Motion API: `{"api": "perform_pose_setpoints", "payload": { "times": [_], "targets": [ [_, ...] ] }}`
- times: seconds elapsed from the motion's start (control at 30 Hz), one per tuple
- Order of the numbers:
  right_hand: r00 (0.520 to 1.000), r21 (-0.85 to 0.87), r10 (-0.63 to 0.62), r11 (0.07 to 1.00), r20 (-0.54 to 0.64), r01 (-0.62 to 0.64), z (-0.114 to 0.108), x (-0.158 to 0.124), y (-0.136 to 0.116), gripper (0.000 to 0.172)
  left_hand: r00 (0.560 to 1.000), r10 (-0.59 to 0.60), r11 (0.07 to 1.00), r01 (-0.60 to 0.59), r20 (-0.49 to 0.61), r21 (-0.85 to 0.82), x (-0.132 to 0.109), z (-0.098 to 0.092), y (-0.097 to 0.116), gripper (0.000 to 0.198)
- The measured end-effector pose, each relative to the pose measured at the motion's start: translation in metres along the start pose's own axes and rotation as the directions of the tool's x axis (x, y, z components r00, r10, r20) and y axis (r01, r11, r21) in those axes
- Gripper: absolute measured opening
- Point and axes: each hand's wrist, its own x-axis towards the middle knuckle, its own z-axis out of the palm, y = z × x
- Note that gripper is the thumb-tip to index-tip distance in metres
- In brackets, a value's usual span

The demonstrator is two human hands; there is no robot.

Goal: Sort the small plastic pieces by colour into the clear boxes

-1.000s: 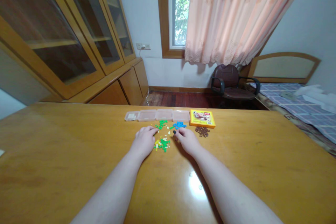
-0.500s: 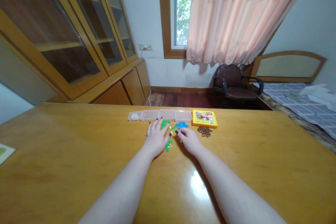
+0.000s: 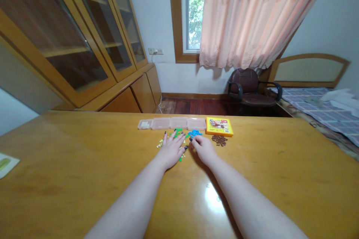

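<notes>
My left hand (image 3: 171,153) lies palm down with fingers spread over small green pieces (image 3: 177,133) and pale cream pieces (image 3: 159,145), covering part of both. To its right, my right hand (image 3: 204,149) is curled, thumb and fingertips brought together close to the table. Whatever sits between those fingertips, if anything, is too small to make out. Just beyond the right fingertips is a heap of blue pieces (image 3: 195,133). A pile of brown pieces (image 3: 220,140) lies to the right of that hand.
Clear plastic trays (image 3: 178,123) stand in a row near the far table edge; the leftmost holds something whitish. A yellow printed box (image 3: 219,126) adjoins them. A pale item (image 3: 8,164) lies at the table's left edge. Beyond stand an office chair (image 3: 246,86) and a bed.
My left hand has slid right and a little nearer, exposing cream pieces on its left and covering more of the near green ones. My right hand stays pinched, nearly in place.
</notes>
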Motion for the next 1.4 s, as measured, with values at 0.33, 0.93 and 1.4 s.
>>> {"api": "perform_pose_setpoints", "payload": {
  "times": [0.33, 0.93, 1.4],
  "targets": [
    [0.992, -0.213, -0.127, 0.97, -0.014, 0.121, -0.003, -0.004, -0.004, 0.014, 0.992, -0.05, 0.998, 0.045, -0.117, -0.048, -0.001, -0.008, 0.002, 0.038],
    [0.909, -0.406, -0.279, 0.825, 0.311, 0.393, -0.002, -0.012, -0.002, 0.057, 0.99, -0.063, 0.995, 0.073, -0.125, 0.071, -0.003, 0.001, 0.005, 0.042],
    [0.957, -0.358, -0.282, 0.888, 0.066, 0.287, -0.006, -0.008, -0.005, 0.018, 0.995, -0.029, 0.996, 0.038, -0.096, 0.087, -0.005, 0.002, 0.001, 0.039]
  ]
}}
